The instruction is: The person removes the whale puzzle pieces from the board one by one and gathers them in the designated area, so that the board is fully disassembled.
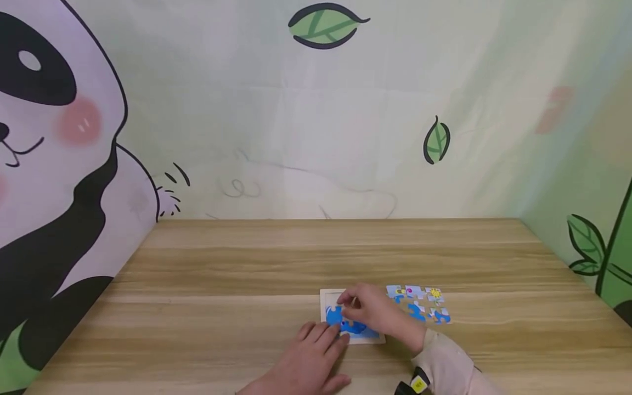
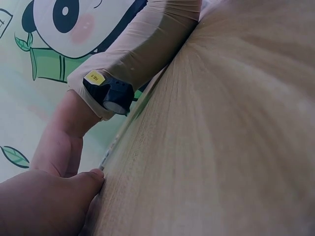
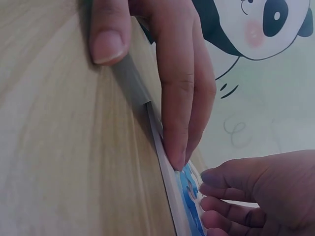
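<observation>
A square jigsaw puzzle tray [image 1: 324, 299] with a pale frame lies on the table, its lower part filled with blue puzzle pieces [image 1: 354, 327]. My left hand [image 1: 313, 354] lies at its lower left corner, fingertips on the frame and thumb spread to the side. Over the tray my right hand [image 1: 372, 308] is bent, index finger and thumb close above its upper left part. I cannot tell whether a piece is between them. In the right wrist view, the left fingers [image 3: 177, 118] press down at the tray, facing the right hand [image 3: 246, 189].
Right of the tray lie several loose puzzle pieces [image 1: 416, 311], some with blue shapes, one with a yellow sun [image 1: 435, 294]. The wood-grain table [image 1: 247, 258] reaches back to a wall printed with a panda [image 1: 54, 120] and leaves.
</observation>
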Available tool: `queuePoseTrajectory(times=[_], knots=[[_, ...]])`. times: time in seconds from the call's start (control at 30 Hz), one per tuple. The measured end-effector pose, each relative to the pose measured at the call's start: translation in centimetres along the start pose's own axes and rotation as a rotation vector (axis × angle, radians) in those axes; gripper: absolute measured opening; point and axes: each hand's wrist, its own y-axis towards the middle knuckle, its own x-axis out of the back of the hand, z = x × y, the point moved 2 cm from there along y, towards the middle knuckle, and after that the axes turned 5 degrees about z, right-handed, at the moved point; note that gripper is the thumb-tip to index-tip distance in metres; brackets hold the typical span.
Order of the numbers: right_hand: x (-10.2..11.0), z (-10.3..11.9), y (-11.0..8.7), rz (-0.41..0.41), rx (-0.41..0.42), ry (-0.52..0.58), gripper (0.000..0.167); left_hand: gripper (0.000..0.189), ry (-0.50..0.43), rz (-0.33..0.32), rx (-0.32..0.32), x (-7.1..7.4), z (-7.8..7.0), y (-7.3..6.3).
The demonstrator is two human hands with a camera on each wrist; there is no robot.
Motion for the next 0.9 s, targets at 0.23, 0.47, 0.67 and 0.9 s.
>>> queuePoseTrajectory(times=[0.23, 0.47, 0.67, 0.9], knots=[[-0.29, 0.12, 0.18, 0.004, -0.017, -0.007, 0.014, 0.058, -0.043, 0.043, 0.016, 0.25, 0.05, 0.08], [-0.34, 0.01, 0.13, 0.007, -0.026, 0.013, 0.01, 0.058, -0.025, 0.024, 0.015, 0.31, -0.04, 0.1], [-0.21, 0.05, 0.12, 0.012, -0.025, 0.045, 0.009, 0.059, -0.025, 0.04, 0.017, 0.26, 0.0, 0.13], [-0.2, 0.16, 0.09, -0.006, -0.042, 0.062, 0.007, 0.059, -0.028, 0.054, 0.02, 0.21, -0.05, 0.12]])
